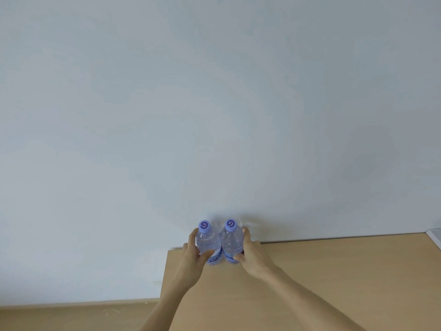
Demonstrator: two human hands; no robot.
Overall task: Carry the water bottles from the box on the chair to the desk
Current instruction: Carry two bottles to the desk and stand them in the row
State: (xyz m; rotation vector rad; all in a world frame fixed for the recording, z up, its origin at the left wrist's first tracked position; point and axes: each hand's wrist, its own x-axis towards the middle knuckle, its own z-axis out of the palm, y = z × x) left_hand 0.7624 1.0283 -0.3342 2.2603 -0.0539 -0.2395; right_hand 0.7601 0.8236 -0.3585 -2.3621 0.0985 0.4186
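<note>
Two water bottles upright on the desk (310, 283), side by side at its far left corner, close against the pale wall (214, 103) — bodies touching or nearly so. Left bottle (207, 242) and right bottle (231, 242) both clear plastic, each capped in lilac with a swirl mark, blue label partly visible low on each.

Left hand (191, 258) wrapped round the left bottle from its outer side: fingers curled behind it, thumb across the front over the label. Right hand (253, 255) mirrored on the right bottle — fingers curved round the far side, thumb pressed against the front near the label. Both forearms bare, reaching in from the bottom edge.

Light wood floor (71, 316) below the desk's left edge (box and chair out of view). A white edge (435, 236) at the desk's far right corner, too little showing to name.
</note>
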